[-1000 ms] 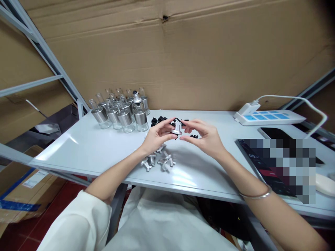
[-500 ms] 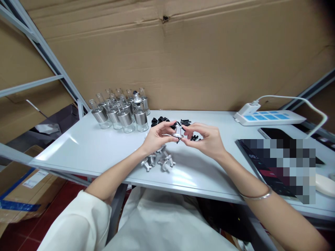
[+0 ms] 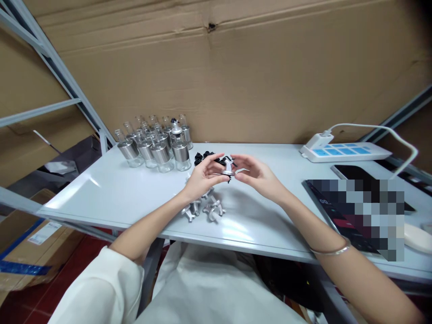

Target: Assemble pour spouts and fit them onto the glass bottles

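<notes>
A silver pour spout (image 3: 228,168) with a black lever on top and a black piece beneath its round base is held upright above the table. My left hand (image 3: 205,176) grips it from the left, thumb at the base and index finger up by the lever. From the other side my right hand (image 3: 259,176) has its thumb at the base edge and its index finger by the lever. Several loose silver spouts (image 3: 214,209) lie below my left hand. Black stoppers (image 3: 198,157) lie behind it, partly covered by the fingers.
Several glass bottles with metal sleeves (image 3: 162,153) stand at the back left; one carries a spout. On the right are a white power strip (image 3: 347,153) with a charger, a phone (image 3: 351,173) and a partly blurred tablet (image 3: 324,204). A cardboard wall (image 3: 253,81) rises behind the table.
The spout has turned a little and sits more upright between the fingers. My right hand has moved slightly left, its fingers more spread, and now covers the small black parts behind it.
</notes>
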Available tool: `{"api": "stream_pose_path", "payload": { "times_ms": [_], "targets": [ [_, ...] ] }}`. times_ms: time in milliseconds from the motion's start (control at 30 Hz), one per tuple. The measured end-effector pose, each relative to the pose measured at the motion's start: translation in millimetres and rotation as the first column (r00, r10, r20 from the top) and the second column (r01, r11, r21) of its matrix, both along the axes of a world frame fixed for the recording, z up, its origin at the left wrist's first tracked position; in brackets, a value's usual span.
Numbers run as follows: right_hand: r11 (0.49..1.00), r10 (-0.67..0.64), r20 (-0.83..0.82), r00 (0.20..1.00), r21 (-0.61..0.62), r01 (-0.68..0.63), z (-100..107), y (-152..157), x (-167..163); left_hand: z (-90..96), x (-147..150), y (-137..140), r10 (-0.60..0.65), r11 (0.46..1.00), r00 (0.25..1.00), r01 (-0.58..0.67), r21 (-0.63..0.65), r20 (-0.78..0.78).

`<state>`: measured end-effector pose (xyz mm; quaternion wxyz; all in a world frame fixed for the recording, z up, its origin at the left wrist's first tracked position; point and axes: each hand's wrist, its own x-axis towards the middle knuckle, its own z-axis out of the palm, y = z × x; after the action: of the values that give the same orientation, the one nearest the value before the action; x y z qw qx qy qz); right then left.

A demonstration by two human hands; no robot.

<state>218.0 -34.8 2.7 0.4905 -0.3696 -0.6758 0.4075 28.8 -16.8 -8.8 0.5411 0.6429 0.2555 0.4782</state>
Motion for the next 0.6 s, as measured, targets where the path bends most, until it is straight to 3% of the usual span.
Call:
{"api": "stream_pose_path", "payload": {
  "times_ms": [200,400,467,533,600],
  "targets": [
    [0.984,0.0,0.032,0.999,-0.18,0.006,0.8,-1.2,-3.0,-0.5,1.0,-4.4,-0.098,0.995,0.995,0.098,0.008,-0.035],
    [0.985,-0.032,-0.053,0.998,-0.171,0.023,2.5,-2.2,-3.1,1.9,-1.0,-5.3,-0.067,0.99,0.984,0.086,0.113,-0.164],
    [0.987,-0.06,-0.078,0.995,-0.152,0.048,4.2,-2.3,-3.6,5.7,-2.4,-4.3,0.008,0.973,0.973,0.046,0.225,-0.232],
    [0.987,-0.102,-0.091,0.991,-0.133,0.09,6.4,-2.5,-3.9,11.5,-7.3,0.8,0.172,0.921,0.966,-0.089,0.379,-0.192],
    [0.985,-0.146,-0.099,0.984,-0.112,0.134,8.6,-2.6,-3.4,18.5,-19.2,11.6,0.428,0.788,0.904,-0.365,0.496,-0.015]
  ]
}}
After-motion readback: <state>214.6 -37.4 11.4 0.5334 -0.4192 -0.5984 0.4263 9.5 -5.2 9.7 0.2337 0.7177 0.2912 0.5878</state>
